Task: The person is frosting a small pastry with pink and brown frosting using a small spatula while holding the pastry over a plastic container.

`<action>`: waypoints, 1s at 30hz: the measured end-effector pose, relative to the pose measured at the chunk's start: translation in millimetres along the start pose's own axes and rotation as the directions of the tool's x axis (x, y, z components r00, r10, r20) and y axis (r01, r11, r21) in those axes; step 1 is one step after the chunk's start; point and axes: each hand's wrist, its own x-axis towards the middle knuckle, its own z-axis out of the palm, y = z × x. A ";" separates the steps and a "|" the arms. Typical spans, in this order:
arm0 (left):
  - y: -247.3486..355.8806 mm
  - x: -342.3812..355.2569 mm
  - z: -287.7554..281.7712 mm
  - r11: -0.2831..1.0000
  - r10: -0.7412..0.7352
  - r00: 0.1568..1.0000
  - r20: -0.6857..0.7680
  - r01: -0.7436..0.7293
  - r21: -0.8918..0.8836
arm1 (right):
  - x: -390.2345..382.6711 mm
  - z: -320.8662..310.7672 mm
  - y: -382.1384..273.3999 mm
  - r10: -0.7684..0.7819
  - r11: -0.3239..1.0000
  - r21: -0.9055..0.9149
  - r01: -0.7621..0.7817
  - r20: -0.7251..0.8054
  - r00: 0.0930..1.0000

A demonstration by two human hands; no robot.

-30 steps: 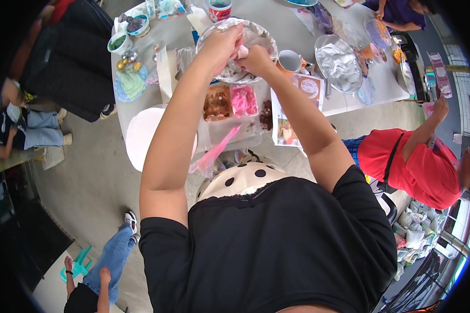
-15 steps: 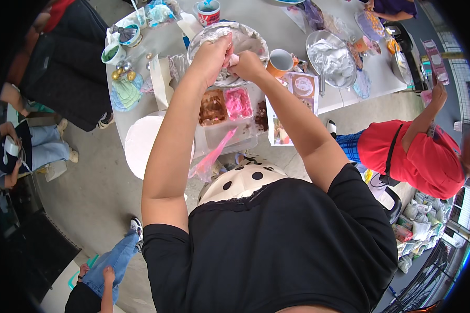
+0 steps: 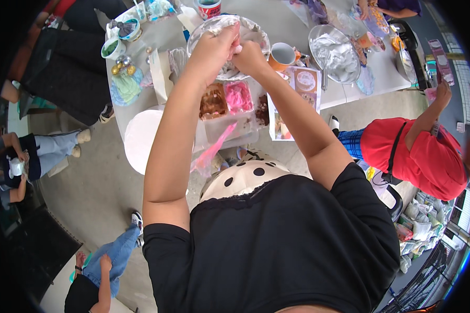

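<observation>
Both of my hands meet over a metal bowl (image 3: pixel 267 47) smeared with white cream. My left hand (image 3: pixel 222 46) is closed in a fist, its knuckles toward the bowl's middle. Just right of it, my right hand (image 3: pixel 249 58) is closed too, lower and nearer me. A bit of a soft white thing (image 3: pixel 237 49) shows between the two fists; most of it is hidden by my fingers. Thick white cream (image 3: pixel 225 22) lies along the far left of the bowl. Near the bowl's front edge sits a clear tray with brown cream (image 3: pixel 213 101) and pink cream (image 3: pixel 238 97).
An orange cup (image 3: pixel 282 55) and a printed picture sheet (image 3: pixel 304 91) are right of the bowl. Farther right stands another bowl of white cream (image 3: pixel 337 55) with a whisk. A white round board (image 3: pixel 141 141) overhangs the table's left edge. A person in red (image 3: pixel 412 156) is at right.
My two hands stay closed over the bowl, with the right fist shifted slightly nearer the left. The view has moved a little. The person in red still holds up a pink package.
</observation>
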 end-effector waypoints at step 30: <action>-59.1 -36.1 -8.4 0.952 0.061 0.942 -0.330 0.045 0.304 | -4.6 29.4 18.5 -0.238 0.961 0.077 0.266 -0.262 0.935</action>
